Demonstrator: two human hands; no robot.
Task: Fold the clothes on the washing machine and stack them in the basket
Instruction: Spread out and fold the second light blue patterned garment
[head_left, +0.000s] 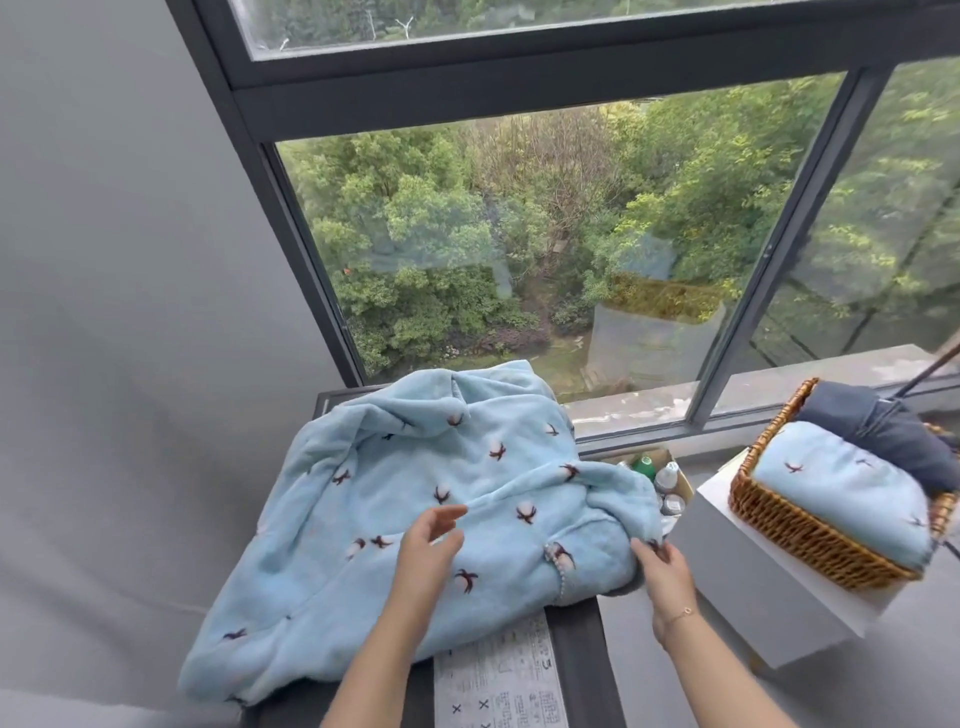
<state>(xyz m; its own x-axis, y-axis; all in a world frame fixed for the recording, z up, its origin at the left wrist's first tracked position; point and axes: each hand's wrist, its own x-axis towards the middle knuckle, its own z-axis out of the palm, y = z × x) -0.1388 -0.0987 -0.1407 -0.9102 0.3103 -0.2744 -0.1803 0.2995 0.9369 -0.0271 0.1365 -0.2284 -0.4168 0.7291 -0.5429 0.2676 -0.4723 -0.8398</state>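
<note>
Head view: a light-blue fleece pajama top (415, 499) lies spread on the washing machine (574, 654). The left hand (428, 551) hovers relaxed above it; the right hand (662, 569) pinches its right edge. The wicker basket (810, 540) holds folded clothes.

Blue fleece garment (415, 499) across dark washing machine (576, 660)

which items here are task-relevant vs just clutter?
Job: blue fleece garment on the washing machine, wicker basket holding a folded blue piece and a navy piece.
Lying about: bottles in a box, printed sheet.
</note>
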